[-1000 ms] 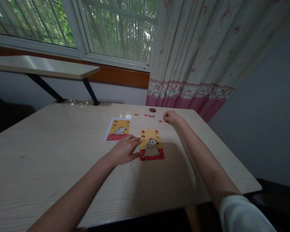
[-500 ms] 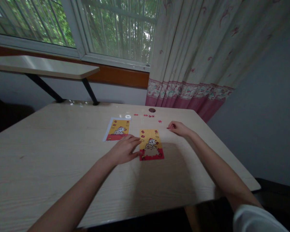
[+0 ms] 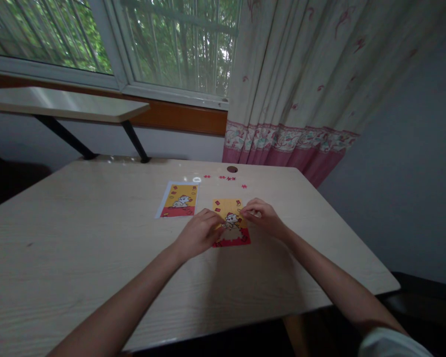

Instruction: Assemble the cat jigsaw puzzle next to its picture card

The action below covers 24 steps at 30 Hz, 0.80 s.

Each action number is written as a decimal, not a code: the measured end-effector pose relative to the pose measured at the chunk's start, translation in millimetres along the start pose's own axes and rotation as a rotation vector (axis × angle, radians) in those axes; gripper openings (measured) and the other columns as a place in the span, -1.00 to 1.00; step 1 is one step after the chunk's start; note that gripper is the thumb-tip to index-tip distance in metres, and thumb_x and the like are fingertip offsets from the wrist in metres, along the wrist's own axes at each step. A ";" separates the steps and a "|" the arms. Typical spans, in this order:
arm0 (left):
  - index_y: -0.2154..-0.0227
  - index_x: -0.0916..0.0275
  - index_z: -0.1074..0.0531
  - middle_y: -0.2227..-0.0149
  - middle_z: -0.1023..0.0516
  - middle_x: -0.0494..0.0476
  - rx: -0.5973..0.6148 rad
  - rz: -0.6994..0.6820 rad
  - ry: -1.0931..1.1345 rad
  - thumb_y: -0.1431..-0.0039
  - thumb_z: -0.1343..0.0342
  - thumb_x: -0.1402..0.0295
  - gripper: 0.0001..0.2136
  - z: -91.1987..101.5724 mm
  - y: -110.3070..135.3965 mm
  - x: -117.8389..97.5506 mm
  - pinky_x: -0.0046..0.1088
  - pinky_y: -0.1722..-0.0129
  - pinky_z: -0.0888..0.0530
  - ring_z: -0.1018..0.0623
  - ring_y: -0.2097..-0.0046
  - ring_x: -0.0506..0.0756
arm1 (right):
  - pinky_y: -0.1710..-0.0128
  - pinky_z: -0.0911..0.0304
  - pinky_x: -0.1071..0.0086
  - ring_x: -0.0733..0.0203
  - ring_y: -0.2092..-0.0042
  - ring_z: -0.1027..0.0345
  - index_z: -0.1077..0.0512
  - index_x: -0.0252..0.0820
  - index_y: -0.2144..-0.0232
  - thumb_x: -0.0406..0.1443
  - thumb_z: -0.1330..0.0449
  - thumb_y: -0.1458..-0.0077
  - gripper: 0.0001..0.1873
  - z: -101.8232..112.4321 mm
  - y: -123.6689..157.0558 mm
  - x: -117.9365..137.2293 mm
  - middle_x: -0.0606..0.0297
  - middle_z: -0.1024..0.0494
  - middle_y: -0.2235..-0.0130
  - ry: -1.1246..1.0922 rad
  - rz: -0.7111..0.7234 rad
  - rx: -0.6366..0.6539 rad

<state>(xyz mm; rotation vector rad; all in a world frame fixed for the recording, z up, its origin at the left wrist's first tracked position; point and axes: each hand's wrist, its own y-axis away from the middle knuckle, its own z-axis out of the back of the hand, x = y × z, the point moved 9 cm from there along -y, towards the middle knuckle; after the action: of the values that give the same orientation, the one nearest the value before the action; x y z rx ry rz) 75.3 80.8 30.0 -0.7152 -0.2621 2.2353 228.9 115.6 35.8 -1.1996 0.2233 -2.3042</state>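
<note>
A jigsaw puzzle [image 3: 226, 206] with a white cartoon animal on yellow and red lies on the desk, with a gap in its lower middle where the desk colour shows. My left hand [image 3: 198, 233] rests over its left edge, thumb and fingers apart. Fingers pinched, my right hand [image 3: 262, 215] is at the puzzle's upper right side. A small puzzle piece seems to be between those fingertips, though it is mostly hidden. Left of the puzzle lies a reference picture [image 3: 180, 201] with the same design and a white margin.
Several loose red puzzle pieces [image 3: 222, 177] lie near the desk's back edge, and a single red piece [image 3: 244, 186] sits closer. Behind them is a round cable hole [image 3: 232, 169]. A raised shelf [image 3: 89, 106] stands at the back left; a curtain [image 3: 282, 99] hangs behind the desk.
My right hand has moved left and nearer, from the desk to the puzzle's right side, bringing the pinched piece. My left hand has shifted slightly right, further over the puzzle.
</note>
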 end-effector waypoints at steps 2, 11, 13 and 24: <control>0.22 0.24 -0.45 0.22 -0.53 0.18 -0.053 0.016 0.087 -0.19 -0.02 0.36 -0.83 -4.5 -2.8 -3.6 -0.29 0.12 -0.40 -0.45 0.13 0.14 | 0.35 -0.23 0.42 0.27 0.31 -0.37 -0.51 -0.11 0.36 -0.17 -0.21 -0.04 -0.83 -2.1 4.0 6.1 0.26 -0.54 0.35 -0.054 -0.011 -0.045; 0.40 0.20 -0.50 0.36 -0.57 0.10 -0.219 0.253 0.294 -0.16 -0.05 0.27 -0.83 -4.8 -6.2 10.6 -0.35 0.25 -0.43 -0.49 0.26 0.10 | 0.46 -0.26 0.41 0.27 0.44 -0.40 -0.44 -0.14 0.44 -0.06 -0.30 0.12 -0.71 -24.0 14.4 -14.5 0.33 -0.54 0.45 -0.371 -0.238 -0.053; 0.43 0.20 -0.49 0.39 -0.56 0.10 -0.240 0.260 0.307 -0.15 -0.04 0.27 -0.82 -1.6 -5.2 13.0 -0.35 0.27 -0.42 -0.49 0.28 0.10 | 0.46 -0.27 0.39 0.28 0.46 -0.38 -0.44 -0.13 0.45 -0.05 -0.30 0.12 -0.71 -27.8 14.6 -16.0 0.33 -0.53 0.47 -0.395 -0.253 -0.041; 0.47 0.28 -0.50 0.48 -0.50 0.08 -0.299 0.444 0.624 -0.04 -0.07 0.23 -0.78 -12.9 2.6 45.0 -0.44 0.47 -0.34 -0.42 0.45 0.03 | 0.22 -0.24 0.26 0.18 0.31 -0.41 -0.51 -0.06 0.40 -0.26 -0.21 -0.05 -0.93 4.2 15.8 33.1 0.27 -0.58 0.37 0.143 0.128 -0.240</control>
<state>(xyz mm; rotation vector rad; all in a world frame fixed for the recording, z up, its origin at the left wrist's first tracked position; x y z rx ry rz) 56.1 111.2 -0.1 -1.7230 -0.1305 2.2544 222.7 85.3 55.9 -1.0970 0.6258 -2.2991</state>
